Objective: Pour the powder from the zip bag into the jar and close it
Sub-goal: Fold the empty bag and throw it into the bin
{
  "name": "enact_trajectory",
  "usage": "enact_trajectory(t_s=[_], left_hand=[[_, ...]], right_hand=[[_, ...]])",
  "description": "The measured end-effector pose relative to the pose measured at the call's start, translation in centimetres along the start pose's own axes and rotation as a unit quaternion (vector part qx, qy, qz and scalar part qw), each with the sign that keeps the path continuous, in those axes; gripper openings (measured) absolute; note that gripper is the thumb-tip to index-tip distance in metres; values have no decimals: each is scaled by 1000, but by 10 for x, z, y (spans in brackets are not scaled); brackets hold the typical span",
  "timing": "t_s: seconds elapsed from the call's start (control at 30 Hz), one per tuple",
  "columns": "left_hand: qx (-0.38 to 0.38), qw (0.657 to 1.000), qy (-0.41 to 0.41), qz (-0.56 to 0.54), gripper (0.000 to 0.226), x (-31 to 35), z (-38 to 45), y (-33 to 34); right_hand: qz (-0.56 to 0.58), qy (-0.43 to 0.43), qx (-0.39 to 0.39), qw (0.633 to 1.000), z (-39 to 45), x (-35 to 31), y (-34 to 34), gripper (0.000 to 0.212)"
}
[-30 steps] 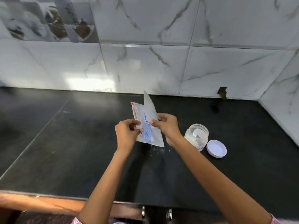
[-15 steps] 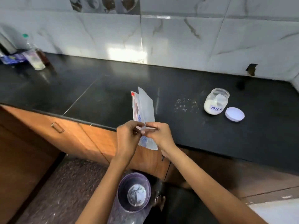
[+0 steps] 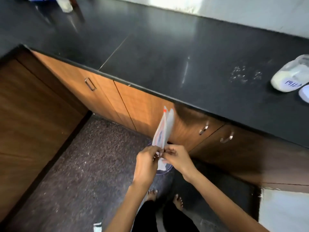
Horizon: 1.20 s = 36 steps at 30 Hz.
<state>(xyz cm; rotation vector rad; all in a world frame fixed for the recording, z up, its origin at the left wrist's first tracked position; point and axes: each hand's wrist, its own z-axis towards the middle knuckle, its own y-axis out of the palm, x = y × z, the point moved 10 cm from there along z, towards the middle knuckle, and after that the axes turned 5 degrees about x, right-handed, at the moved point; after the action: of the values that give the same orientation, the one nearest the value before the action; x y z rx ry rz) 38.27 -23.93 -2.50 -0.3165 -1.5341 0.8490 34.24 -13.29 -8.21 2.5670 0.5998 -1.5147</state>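
Kitchen, speckled dark floor below a black stone counter; left hand and right hand both pinched on the lower end of the flat clear zip bag, its long axis pointing up and away; clear plastic jar of white powder stands far right on the counter, right hand nearer; white round lid just beside the jar, spilled grains between.

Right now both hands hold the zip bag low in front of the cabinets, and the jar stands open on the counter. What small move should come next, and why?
Probably let go of the zip bag, held by left hand and right hand above a purple bin rim. The jar already holds white powder, and its lid lies beside it, so closing comes next.
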Motion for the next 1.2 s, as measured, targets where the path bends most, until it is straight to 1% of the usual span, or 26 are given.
enact_trajectory(t_s=[0.07, 0.17, 0.2, 0.27, 0.4, 0.5, 0.57, 0.6, 0.67, 0.7, 0.77, 0.87, 0.93, 1.0, 1.07, 1.13, 1.2], left_hand=[[-34, 999, -12, 9, 26, -23, -5, 13], [-90, 995, -39, 17, 21, -61, -12, 37], [-109, 993, -47, 19, 20, -74, -11, 47], [-137, 988, -65, 29, 18, -100, -8, 70], [-177, 978, -92, 57, 16, -157, -1, 125], [-203, 971, -115, 53, 24, -206, 3, 176], [-214, 967, -136, 37, 27, -240, 6, 209], [-219, 964, -151, 32, 28, -256, 7, 223], [-227, 959, -170, 15, 42, -294, 6, 257], [-222, 959, -178, 11, 49, -314, 5, 271], [-187, 960, -208, 16, 51, -355, 4, 287], [-120, 966, -229, 30, 39, -404, -7, 299], [-103, 967, -230, 25, 33, -422, -14, 305], [-96, 965, -243, 21, 29, -434, -16, 309], [-89, 961, -262, 12, 27, -436, -14, 307], [-97, 959, -268, 0, 27, -421, -11, 301], [-105, 959, -262, -11, 27, -393, -5, 286]], right_hand=[[-6, 25, 2, 1000, 10, 26, 11, 13], [-13, 58, 4, 998, 22, 65, 27, 4], [-21, 65, 15, 998, 29, 78, 28, 9], [-37, 76, 37, 996, 47, 102, 30, 5], [-65, 108, 65, 990, 94, 160, 36, 6], [-86, 134, 85, 984, 138, 214, 42, 15], [-117, 127, 90, 981, 171, 248, 48, 10], [-149, 117, 92, 978, 186, 262, 51, 6], [-224, 89, 92, 966, 222, 298, 57, 10], [-258, 74, 92, 959, 241, 316, 60, 12], [-340, 60, 82, 935, 271, 356, 63, 15], [-453, 79, 32, 888, 306, 425, 72, 25], [-479, 98, 6, 872, 318, 460, 74, 30], [-482, 111, -11, 869, 322, 480, 74, 34], [-474, 111, -19, 873, 318, 481, 73, 35], [-430, 103, -2, 897, 307, 461, 68, 32], [-346, 103, 34, 932, 288, 425, 59, 27]])
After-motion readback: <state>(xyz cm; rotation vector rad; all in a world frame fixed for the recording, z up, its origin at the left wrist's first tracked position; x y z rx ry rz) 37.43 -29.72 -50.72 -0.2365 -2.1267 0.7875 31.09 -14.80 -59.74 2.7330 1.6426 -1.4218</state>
